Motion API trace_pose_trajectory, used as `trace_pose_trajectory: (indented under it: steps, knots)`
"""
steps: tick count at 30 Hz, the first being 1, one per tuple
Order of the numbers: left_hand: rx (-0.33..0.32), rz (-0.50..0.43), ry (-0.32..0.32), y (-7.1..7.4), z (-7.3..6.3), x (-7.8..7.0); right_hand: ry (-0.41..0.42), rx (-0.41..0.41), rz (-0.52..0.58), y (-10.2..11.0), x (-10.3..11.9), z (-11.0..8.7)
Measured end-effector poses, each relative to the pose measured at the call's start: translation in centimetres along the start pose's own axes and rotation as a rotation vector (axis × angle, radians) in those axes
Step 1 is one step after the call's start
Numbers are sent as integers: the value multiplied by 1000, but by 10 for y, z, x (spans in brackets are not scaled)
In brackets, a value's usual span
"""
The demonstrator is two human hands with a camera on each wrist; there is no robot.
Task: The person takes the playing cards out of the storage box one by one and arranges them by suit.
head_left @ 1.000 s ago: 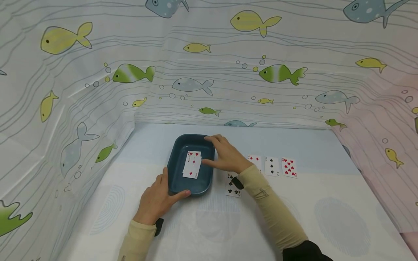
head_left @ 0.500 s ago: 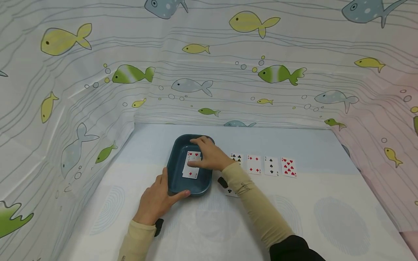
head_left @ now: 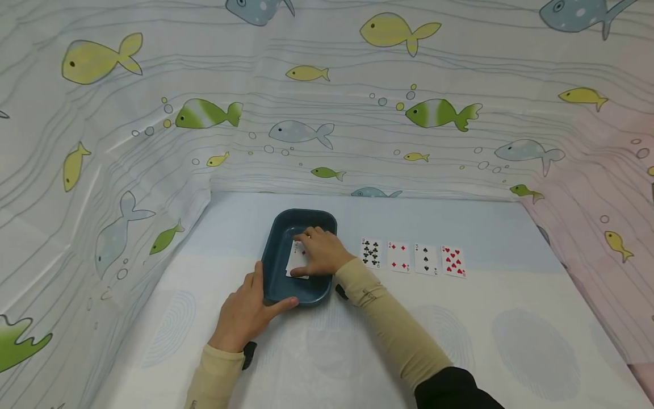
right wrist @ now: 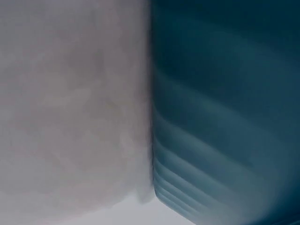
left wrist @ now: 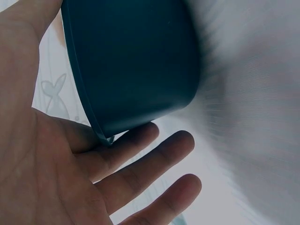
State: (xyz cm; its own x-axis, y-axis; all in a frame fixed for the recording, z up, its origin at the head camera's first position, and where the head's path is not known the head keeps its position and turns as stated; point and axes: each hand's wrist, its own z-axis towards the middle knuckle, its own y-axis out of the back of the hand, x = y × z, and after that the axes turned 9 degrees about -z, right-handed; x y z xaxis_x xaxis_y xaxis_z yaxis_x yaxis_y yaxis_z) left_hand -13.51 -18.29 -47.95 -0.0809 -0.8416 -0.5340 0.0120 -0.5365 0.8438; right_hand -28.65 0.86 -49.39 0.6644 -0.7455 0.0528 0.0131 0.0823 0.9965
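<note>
A dark blue tray (head_left: 273,272) stands left of centre on the table, with a small stack of white playing cards (head_left: 295,260) inside. My left hand (head_left: 245,311) holds its near left corner, thumb along the near rim. From the left wrist view, the fingers (left wrist: 154,159) stretch past the tray's outer wall (left wrist: 136,56). My right hand (head_left: 324,253) is down inside the tray, thumb at the near end of the stack and fingers at its far end. It covers most of the top card. The right wrist view has only the tray wall (right wrist: 211,117) and a blurred pale surface.
Right of the tray lies a face-up row of cards: clubs (head_left: 370,253), diamonds (head_left: 398,257), spades (head_left: 426,259) and hearts (head_left: 453,261). The right sleeve (head_left: 388,318) hides the spot below the row. A fish-patterned curtain (head_left: 357,113) surrounds the table.
The right hand has come left from the tray's right rim, then down onto the card stack. Its arm now covers the club card below the row. The left hand stays put.
</note>
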Motion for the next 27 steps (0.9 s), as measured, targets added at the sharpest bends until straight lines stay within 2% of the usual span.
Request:
trace_pose_trajectory:
  steps: [4,9,19,27]
  knots:
    - [-4,-3,-4,0,0,0,-17,33,-95,-2,1,1]
    - [-9,-1,-5,0,0,-1,-30,62,-164,-3,3,1]
    - [-13,-8,-4,-1,0,-1,-32,85,-218,-2,6,0]
    - [-12,-3,-1,0,0,-1,-25,58,-224,-5,6,1]
